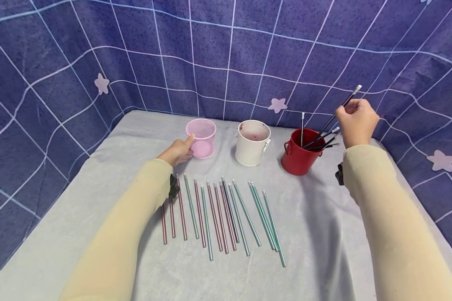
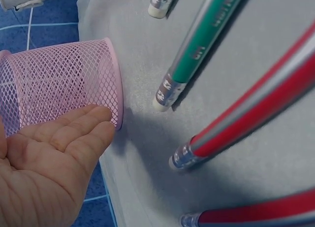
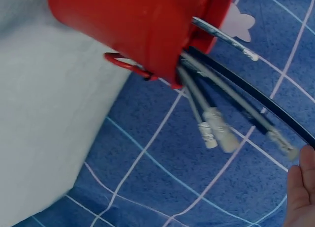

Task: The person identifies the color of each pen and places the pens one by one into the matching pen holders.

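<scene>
At the right, my right hand [image 1: 358, 121] pinches a dark pencil [image 1: 328, 121] near its eraser end, and the pencil slants down into the red bucket [image 1: 296, 161]. Several other dark pencils lean in that bucket, erasers up. In the right wrist view only fingertips [image 3: 301, 182] show at the edge, beside the pencils sticking out of the bucket. My left hand [image 1: 178, 151] touches the left side of the pink mesh cup [image 1: 203, 148], its thumb at the rim. The left wrist view has those fingers [image 2: 81, 133] nearly straight along the mesh.
Between cup and red bucket stands a white bucket [image 1: 250, 146]. In front lies a row of red pencils [image 1: 199, 215] and green pencils [image 1: 245, 205], plus a dark pencil [image 1: 230, 211]. A blue gridded curtain [image 1: 211, 54] hangs behind the grey-covered table [image 1: 271, 280].
</scene>
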`<action>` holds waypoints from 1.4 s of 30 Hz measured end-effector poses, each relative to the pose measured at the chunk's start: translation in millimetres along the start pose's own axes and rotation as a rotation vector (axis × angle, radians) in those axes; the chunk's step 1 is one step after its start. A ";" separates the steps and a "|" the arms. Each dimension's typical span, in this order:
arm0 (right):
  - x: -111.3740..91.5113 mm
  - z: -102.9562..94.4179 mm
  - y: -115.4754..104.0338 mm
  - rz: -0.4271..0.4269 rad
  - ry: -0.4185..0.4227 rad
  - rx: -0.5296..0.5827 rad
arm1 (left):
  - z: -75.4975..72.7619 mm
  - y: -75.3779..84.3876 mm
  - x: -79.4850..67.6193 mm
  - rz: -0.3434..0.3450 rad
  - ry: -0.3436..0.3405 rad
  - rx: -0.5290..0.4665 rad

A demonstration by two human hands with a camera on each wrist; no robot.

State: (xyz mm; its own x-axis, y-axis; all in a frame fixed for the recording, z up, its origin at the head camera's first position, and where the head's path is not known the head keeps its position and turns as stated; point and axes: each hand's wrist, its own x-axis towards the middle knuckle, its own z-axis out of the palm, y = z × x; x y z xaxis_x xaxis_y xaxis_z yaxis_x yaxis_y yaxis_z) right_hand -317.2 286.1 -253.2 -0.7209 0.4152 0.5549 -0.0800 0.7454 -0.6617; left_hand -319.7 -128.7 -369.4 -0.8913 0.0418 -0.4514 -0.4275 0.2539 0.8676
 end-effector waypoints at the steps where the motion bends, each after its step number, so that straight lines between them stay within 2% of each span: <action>1: -1.9 0.3 1.3 -0.005 -0.012 -0.009 | -0.3 -0.3 -0.3 0.001 -0.001 0.002; 7: -11.0 2.1 10.2 -0.042 -0.066 -0.045 | -2.5 -2.2 -1.3 0.002 -0.005 0.008; 13: -21.0 4.0 18.4 -0.030 -0.117 -0.072 | -4.3 -3.6 -2.2 0.002 -0.009 0.014; 27: -57.8 7.7 25.4 0.005 -0.106 -0.078 | -13.3 -7.0 -6.4 0.022 -0.024 0.046; 42: -60.4 24.5 41.2 0.040 -0.160 -0.070 | -11.5 -4.4 3.4 0.015 -0.002 0.017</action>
State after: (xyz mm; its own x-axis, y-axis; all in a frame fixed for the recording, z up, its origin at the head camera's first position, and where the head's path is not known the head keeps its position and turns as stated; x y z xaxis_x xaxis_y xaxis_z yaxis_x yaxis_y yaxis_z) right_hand -293.8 279.0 -326.3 -0.8234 0.3613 0.4376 -0.0047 0.7667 -0.6420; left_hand -322.6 -140.8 -372.4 -0.8974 0.0479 -0.4387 -0.4112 0.2699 0.8707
